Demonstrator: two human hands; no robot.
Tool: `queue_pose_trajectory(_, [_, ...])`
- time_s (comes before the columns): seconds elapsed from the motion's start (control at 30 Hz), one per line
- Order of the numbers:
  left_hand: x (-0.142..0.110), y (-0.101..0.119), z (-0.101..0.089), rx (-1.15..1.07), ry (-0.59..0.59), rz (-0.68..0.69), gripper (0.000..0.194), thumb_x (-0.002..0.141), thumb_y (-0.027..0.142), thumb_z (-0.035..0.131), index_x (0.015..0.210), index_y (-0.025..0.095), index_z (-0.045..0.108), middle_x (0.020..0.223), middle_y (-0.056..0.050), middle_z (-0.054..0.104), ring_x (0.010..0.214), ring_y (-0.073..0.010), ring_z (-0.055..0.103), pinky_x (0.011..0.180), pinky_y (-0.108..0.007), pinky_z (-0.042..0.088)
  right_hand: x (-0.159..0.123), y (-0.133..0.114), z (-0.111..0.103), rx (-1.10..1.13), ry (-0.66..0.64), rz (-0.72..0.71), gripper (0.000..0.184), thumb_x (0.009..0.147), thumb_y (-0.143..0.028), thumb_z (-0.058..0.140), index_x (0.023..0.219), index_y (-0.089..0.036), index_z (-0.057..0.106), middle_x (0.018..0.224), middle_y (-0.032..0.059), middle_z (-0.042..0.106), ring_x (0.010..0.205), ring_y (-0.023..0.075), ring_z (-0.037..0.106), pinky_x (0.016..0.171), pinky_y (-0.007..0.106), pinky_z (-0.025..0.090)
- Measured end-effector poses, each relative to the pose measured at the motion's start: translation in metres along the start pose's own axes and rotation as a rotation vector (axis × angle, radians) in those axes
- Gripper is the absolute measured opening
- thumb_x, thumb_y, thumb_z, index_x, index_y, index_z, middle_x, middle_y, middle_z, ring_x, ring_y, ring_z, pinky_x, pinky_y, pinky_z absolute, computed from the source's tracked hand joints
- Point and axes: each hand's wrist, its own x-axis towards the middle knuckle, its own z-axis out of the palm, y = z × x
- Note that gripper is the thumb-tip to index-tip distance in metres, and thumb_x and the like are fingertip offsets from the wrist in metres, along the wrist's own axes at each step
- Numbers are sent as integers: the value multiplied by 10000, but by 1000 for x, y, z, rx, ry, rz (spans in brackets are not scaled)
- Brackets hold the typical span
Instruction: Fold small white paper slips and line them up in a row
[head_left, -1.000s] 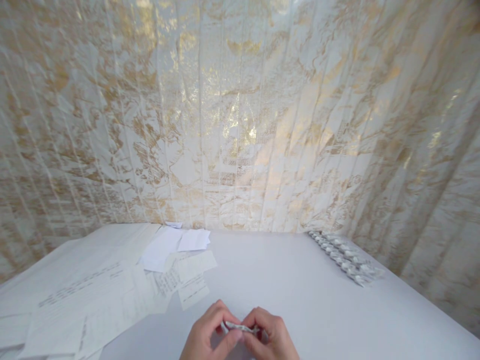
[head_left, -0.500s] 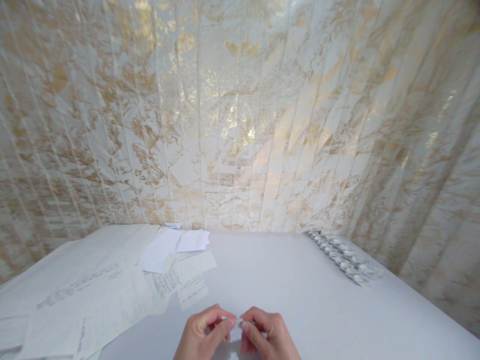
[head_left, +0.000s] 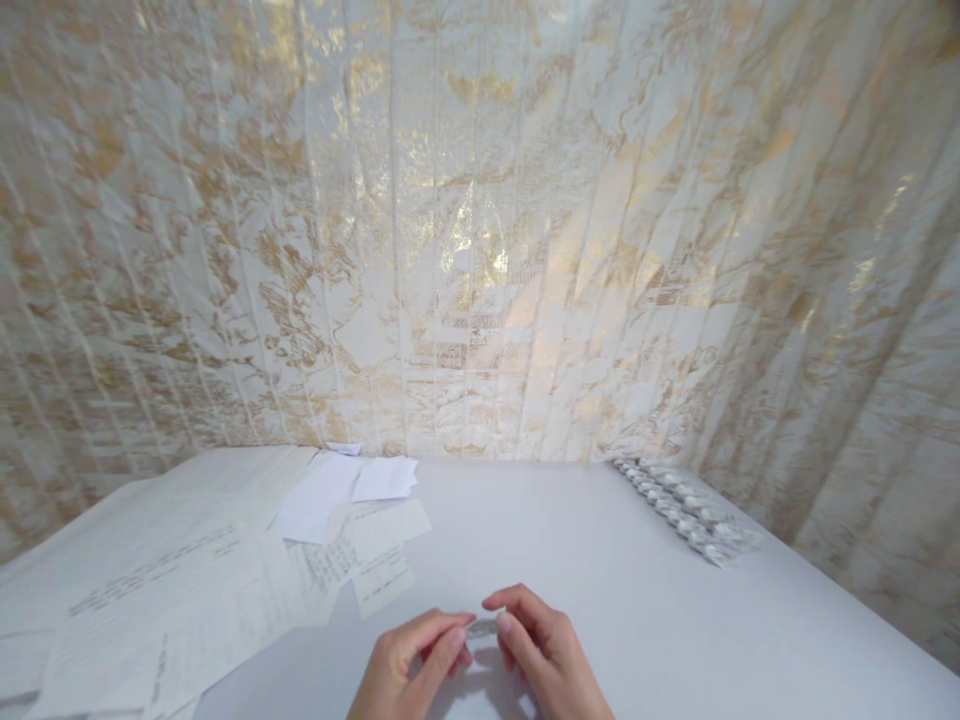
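Observation:
My left hand [head_left: 416, 660] is at the bottom centre, pinching the left end of a small, narrow silvery-grey piece [head_left: 481, 629] between thumb and fingertips. My right hand [head_left: 551, 650] is at the other end, its thumb pressed against the piece and its index finger lifted off above it. The piece spans the short gap between both hands, just over the white table [head_left: 592, 560]. It is too small to tell whether it is foil or printed paper.
Several rows of small silvery wrapped pieces [head_left: 679, 510] lie at the back right. Printed sheets [head_left: 187, 600] cover the left side, with small white slips [head_left: 384, 480] and a plain white paper [head_left: 319, 498] behind. A gold-patterned curtain [head_left: 480, 250] hangs along the back edge.
My hands have drawn slightly apart, and more of the silvery-grey piece shows between them. My right index finger has risen off it.

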Motion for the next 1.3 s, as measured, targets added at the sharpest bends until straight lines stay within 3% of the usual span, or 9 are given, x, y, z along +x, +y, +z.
queue_pose_trajectory(0.17, [0, -5, 1, 75, -17, -11, 356, 915, 458, 535, 1039, 214, 763, 850, -33, 732, 794, -203, 651, 728, -252, 478, 1, 7, 3, -9, 48, -40, 393, 920, -542, 517, 956, -167, 625, 602, -82, 342, 553, 122, 346, 538, 240, 286])
queue_pose_trajectory(0.37, [-2, -9, 8, 96, 51, -16, 296, 834, 349, 548, 1033, 204, 713, 748, 5, 629, 693, -181, 576, 676, -248, 451, 1, 11, 4, -75, -35, -65, 185, 875, -277, 503, 1019, -178, 563, 616, -88, 381, 541, 114, 359, 533, 231, 282])
queue_pose_trajectory(0.53, [-1, -14, 14, 72, 20, -21, 205, 737, 212, 549, 935, 237, 498, 663, 92, 370, 613, -140, 437, 633, -226, 381, -1, 11, 11, -242, 24, -102, 265, 764, -150, 477, 1009, -193, 566, 587, -104, 347, 493, 104, 351, 516, 222, 281])
queue_pose_trajectory(0.67, [0, -14, 15, 96, -22, -52, 177, 755, 203, 523, 852, 258, 386, 636, 107, 316, 599, -134, 387, 605, -226, 334, -2, 10, 11, -384, -15, -142, 387, 686, -92, 506, 1049, -210, 566, 613, -99, 362, 509, 106, 410, 525, 212, 309])
queue_pose_trajectory(0.9, [1, -13, 15, 138, -30, -45, 134, 794, 247, 498, 858, 261, 381, 639, 105, 314, 588, -139, 380, 600, -236, 321, -3, 8, 8, -447, -12, -131, 490, 620, -63, 479, 1076, -230, 536, 636, -91, 363, 530, 112, 416, 538, 212, 314])
queue_pose_trajectory(1.07, [1, -16, 16, 162, -38, -35, 184, 747, 178, 493, 880, 260, 395, 639, 107, 321, 583, -139, 385, 596, -233, 327, -2, 12, 8, -443, -2, -147, 504, 601, -72, 461, 1074, -235, 526, 634, -92, 344, 518, 113, 402, 523, 215, 294])
queue_pose_trajectory(1.2, [1, -16, 16, 172, -33, -24, 217, 723, 143, 509, 875, 259, 406, 625, 116, 310, 565, -132, 371, 585, -224, 318, -2, 19, 10, -464, 31, -159, 476, 601, -86, 470, 1051, -230, 528, 619, -97, 334, 494, 111, 387, 506, 216, 277])
queue_pose_trajectory(1.3, [1, -14, 16, 193, -25, -23, 214, 718, 141, 514, 866, 261, 416, 617, 116, 303, 559, -133, 374, 578, -225, 304, -2, 23, 12, -484, 36, -170, 390, 674, -99, 468, 1036, -228, 536, 589, -100, 334, 474, 114, 384, 502, 216, 278])
